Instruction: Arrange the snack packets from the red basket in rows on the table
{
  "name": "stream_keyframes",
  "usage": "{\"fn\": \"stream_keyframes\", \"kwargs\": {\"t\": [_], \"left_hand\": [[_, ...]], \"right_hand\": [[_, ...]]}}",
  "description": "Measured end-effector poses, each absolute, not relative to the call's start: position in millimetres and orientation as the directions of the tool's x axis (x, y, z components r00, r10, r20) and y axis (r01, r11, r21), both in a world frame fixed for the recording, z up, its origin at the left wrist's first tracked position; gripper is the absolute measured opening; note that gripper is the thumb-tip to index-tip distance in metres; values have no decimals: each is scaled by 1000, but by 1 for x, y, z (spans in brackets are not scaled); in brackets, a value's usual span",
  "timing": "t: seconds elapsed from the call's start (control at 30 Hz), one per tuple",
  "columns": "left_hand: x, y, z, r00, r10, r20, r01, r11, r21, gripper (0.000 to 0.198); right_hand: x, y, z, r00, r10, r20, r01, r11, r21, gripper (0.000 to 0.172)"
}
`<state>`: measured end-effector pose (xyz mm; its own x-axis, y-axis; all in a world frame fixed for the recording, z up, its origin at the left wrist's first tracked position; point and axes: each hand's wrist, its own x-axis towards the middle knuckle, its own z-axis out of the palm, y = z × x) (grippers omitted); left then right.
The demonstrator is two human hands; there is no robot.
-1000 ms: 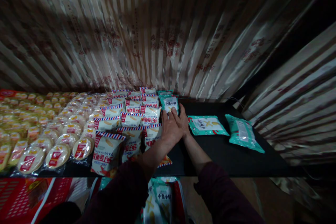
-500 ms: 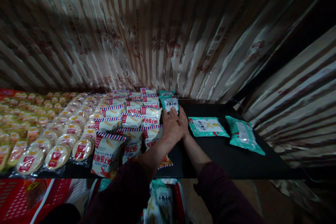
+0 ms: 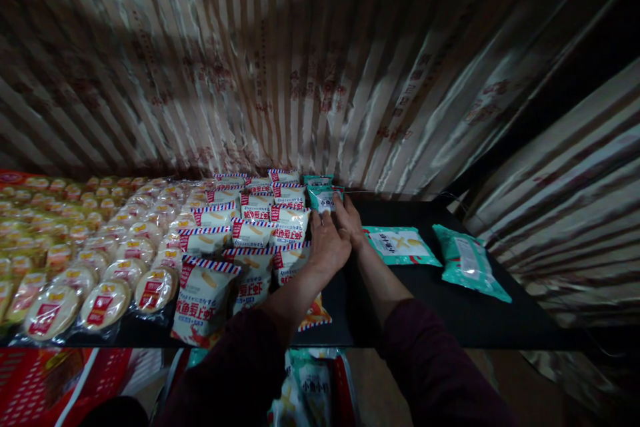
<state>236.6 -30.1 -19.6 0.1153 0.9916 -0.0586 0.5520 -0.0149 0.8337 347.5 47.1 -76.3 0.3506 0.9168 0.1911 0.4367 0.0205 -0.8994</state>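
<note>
My left hand (image 3: 329, 243) presses its fingers against the lower front of a teal snack bag (image 3: 324, 199). On the bag's right side, my right hand (image 3: 350, 221) has its fingers over the upper edge and front, so the bag sits between both hands. It leans upright, and its lower part is hidden by my fingers. Right behind it stands another teal snack bag (image 3: 317, 181). White snack bags with striped tops (image 3: 289, 221) stand in rows just left of my hands. Two more teal bags lie to the right, one face up (image 3: 403, 245) and one turned over (image 3: 470, 263).
Round wrapped crackers (image 3: 103, 303) and yellow packs (image 3: 33, 233) fill the left of the black shelf (image 3: 400, 313). A striped curtain (image 3: 280, 67) hangs behind. Below the front edge are a red basket (image 3: 107, 373) and more teal bags (image 3: 315, 390) in a red container.
My right hand has shifted up, its fingers now over the upper right of the teal bag. My left hand stays at the bag's lower front. The view has moved slightly.
</note>
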Motion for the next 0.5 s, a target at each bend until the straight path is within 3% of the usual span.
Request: {"fn": "stream_keyframes", "kwargs": {"t": [0.27,0.5], "left_hand": [[232,-41,-7,128,990,-55,576,-30,817,62],[232,-66,-1,196,981,-6,596,-115,795,50]], "right_hand": [[340,30,-64,440,879,184,456,-42,-889,74],[372,-5,-62,419,802,426,728,-15,-686,62]]}}
